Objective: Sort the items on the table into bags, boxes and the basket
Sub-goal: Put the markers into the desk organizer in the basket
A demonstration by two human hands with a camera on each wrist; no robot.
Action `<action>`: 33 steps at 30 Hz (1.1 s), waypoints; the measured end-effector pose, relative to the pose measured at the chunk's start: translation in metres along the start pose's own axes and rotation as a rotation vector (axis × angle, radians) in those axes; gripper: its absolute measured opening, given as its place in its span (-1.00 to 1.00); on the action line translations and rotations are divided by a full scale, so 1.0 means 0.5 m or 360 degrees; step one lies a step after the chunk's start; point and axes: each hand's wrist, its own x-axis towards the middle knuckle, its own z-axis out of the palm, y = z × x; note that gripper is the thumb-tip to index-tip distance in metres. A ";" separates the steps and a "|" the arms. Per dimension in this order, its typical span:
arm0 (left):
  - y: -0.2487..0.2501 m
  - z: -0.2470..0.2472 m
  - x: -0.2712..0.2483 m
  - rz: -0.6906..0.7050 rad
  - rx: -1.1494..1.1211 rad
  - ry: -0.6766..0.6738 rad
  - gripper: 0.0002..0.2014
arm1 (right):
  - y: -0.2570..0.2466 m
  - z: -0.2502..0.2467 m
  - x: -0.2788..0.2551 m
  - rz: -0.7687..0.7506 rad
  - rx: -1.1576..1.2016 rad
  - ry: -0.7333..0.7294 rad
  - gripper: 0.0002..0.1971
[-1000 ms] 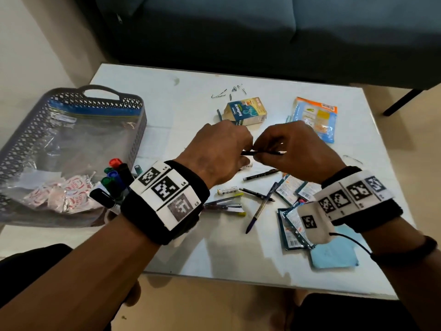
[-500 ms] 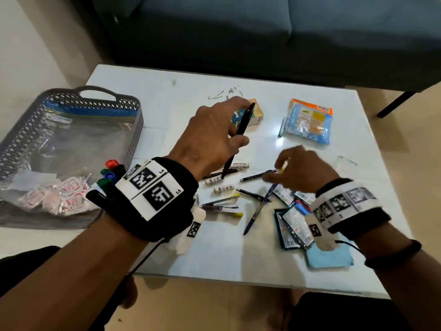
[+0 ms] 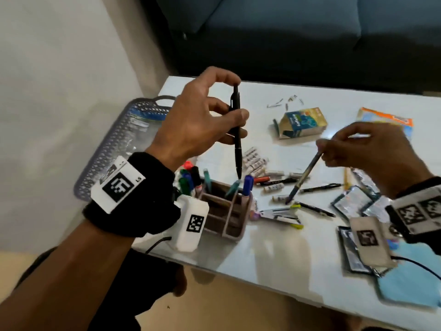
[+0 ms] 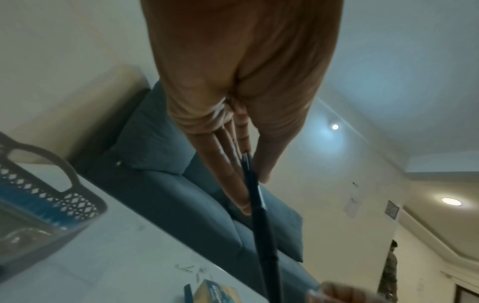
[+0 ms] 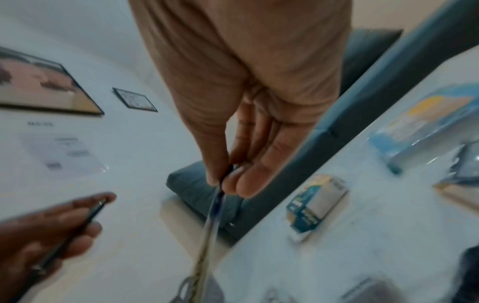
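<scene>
My left hand (image 3: 216,111) pinches a black pen (image 3: 237,132) upright, tip down, just above a brown compartmented pen holder (image 3: 226,211) near the table's front edge. The left wrist view shows the same black pen (image 4: 261,225) running down from my fingers. My right hand (image 3: 353,146) pinches the top end of a blue-grey pen (image 3: 304,177), which slants down to the left above loose pens (image 3: 319,187) on the table; the right wrist view shows that blue-grey pen (image 5: 213,211) blurred. A grey basket (image 3: 119,149) with clear bags sits at the left.
A small teal and yellow box (image 3: 301,121), an orange-edged packet (image 3: 386,118), small white tubes (image 3: 255,160), foil sachets (image 3: 355,201), a blue cloth (image 3: 410,283) and coloured markers (image 3: 188,180) lie on the white table (image 3: 274,254). A dark sofa (image 3: 310,32) stands behind.
My left hand carried the black pen left and turned it upright over the pen holder. My right hand picked a blue-grey pen up off the table. The head view swung left.
</scene>
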 end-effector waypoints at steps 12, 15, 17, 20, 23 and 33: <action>-0.097 -0.033 -0.066 0.0255 0.0572 -0.0061 -0.72 | -0.052 0.228 -0.056 -0.0754 -0.0079 -0.0187 -0.76; -0.106 -0.034 -0.066 0.0314 0.0644 -0.0087 -0.71 | -0.038 0.246 -0.058 -0.0733 -0.0173 -0.0258 -0.77; -0.106 -0.044 -0.065 0.0343 0.0630 -0.0077 -0.71 | -0.032 0.247 -0.056 -0.0733 -0.0229 -0.0289 -0.77; -0.106 -0.055 -0.063 0.0362 0.0556 -0.0031 -0.73 | -0.030 0.247 -0.057 -0.0754 -0.0281 -0.0293 -0.76; -0.120 -0.052 -0.058 0.0329 0.0556 -0.0067 -0.75 | -0.028 0.252 -0.059 -0.0783 -0.0319 -0.0306 -0.78; -0.174 -0.040 -0.042 0.0394 0.1334 -0.0577 -0.79 | 0.010 0.270 -0.061 -0.0896 -0.0729 -0.0516 -0.88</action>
